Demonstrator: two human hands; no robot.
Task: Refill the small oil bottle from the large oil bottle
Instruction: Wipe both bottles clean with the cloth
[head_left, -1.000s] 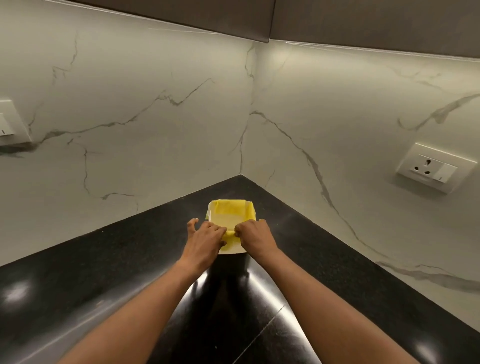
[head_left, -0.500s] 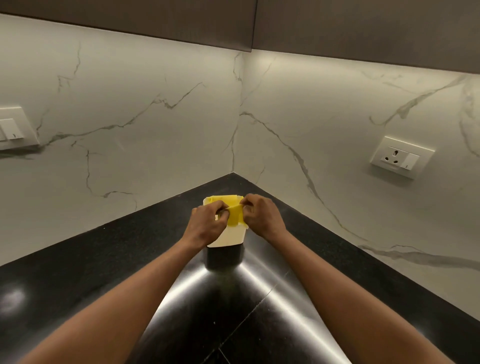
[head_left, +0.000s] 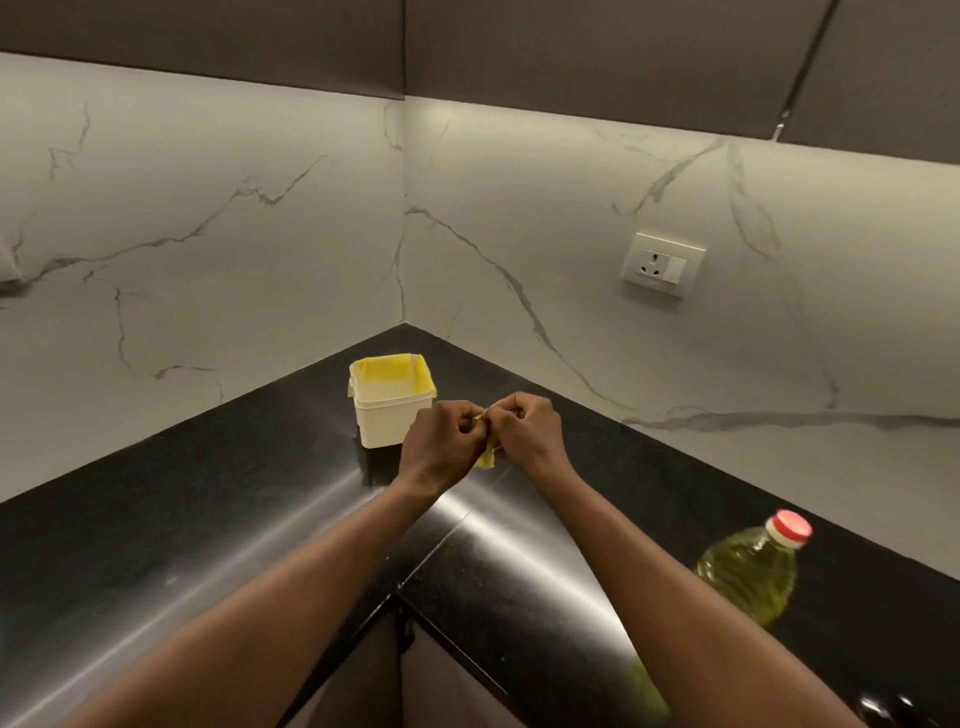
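Head view, only cam

- left hand (head_left: 448, 441) + right hand (head_left: 531, 430): knuckles touching, above the tabletop (head_left: 156, 545), just right of the white tub (head_left: 390, 415)
- Each grip is curled tight, fingertips pinching one small yellow scrap (head_left: 486, 458) between them. Material: can't tell
- Large oil bottle (head_left: 748, 577) stands on the tabletop at right, near the front edge, well apart from both hands. Red cap (head_left: 789, 528) on, yellow oil inside
- Small oil bottle: not in view

Step in hand (my read): fiddling w/ the scrap, prob. prep; pouring not begun. To do it well:
- keep both pinches close together at the scrap's edge
- pull evenly so it doesn't tear or slip
- work over bare tabletop, clear of the tub rim
- drop the scrap before going for the bottle: cap needs one hand, body the other

Counts:
- hands 2
- oil bottles 1, red caps 1
- tubs 1, w/ yellow lining (head_left: 396, 370) at its top
- loose scraps 1
- wall sockets (head_left: 663, 265) 1 whole
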